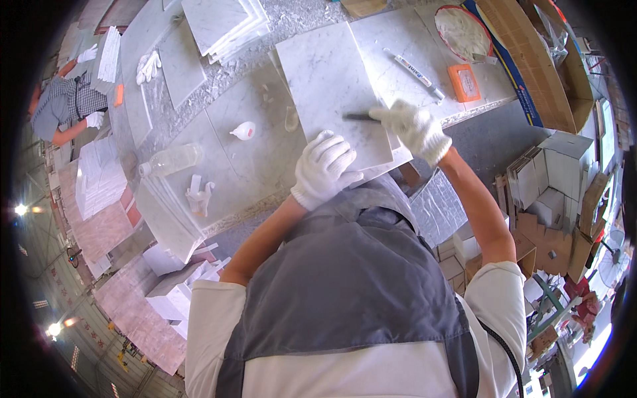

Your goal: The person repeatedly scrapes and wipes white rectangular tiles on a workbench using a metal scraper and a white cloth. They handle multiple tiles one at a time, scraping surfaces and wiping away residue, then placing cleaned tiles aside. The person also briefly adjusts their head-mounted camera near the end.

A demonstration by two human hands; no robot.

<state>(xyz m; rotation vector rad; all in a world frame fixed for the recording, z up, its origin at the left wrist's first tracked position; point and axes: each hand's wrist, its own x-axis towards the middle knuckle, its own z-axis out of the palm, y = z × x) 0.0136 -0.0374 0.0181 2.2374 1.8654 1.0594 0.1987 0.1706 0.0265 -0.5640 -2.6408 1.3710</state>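
Just beyond the grey apron (345, 278), the gloved left hand (325, 169) is resting on the near left corner of the veined marble slab (325, 73), its fingers lying together, though whether they are gripping the edge I cannot tell; pressing flat and evenly there should be keeping the slab from slipping, with the fingertips staying out of the tool's path. The gloved right hand (418, 131) is pinching the handle of a slim dark tool (360, 117), whose tip is pointing leftward over the slab, and whether it is touching I cannot tell. Holding the tool low and moving it lightly would probably be sparing the face from scratches. The slab itself is lying in front of the body; to its right the white marker (415, 74) and orange box (464, 83) are sitting apart, and farther off a stack of pale slabs (222, 25) is standing at the left
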